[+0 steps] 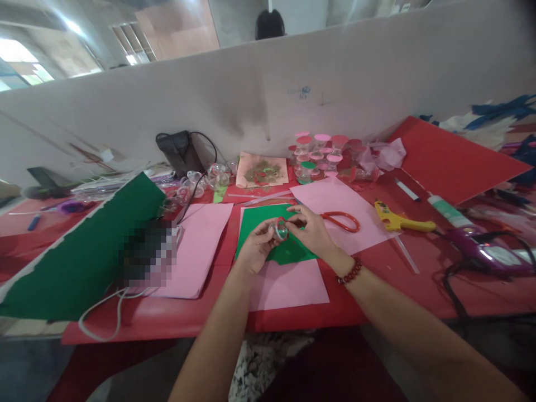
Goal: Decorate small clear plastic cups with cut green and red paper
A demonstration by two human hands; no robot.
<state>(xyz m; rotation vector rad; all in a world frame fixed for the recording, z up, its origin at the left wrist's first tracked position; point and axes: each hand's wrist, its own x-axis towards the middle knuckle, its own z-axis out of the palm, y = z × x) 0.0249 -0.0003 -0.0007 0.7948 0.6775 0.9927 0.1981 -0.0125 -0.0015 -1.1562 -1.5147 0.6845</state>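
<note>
At a cluttered craft bench (377,290), a person's left hand (256,245) and right hand (312,230) close together on a small clear round piece (281,229) that shows a band of red at its rim. The fingertips of both hands pinch it from either side, just above a green sheet (259,219) that lies over a pink sheet (288,286). A bead bracelet (349,272) circles the right wrist. Red-handled scissors (344,221) rest just beside the right hand on another pink sheet (335,198), with a yellow glue gun (400,223) lying idle farther right. At the back of the bench stands a cluster of pink-capped clear pieces (318,152), which look finished, while a scatter of bare clear cups (205,181) lies to the left beside a black bag (178,149). By that showing the work seems partly through: a batch is done, one piece is in hand, and several have yet to be dressed. Whether the red band on the held piece is fixed cannot be told.
</note>
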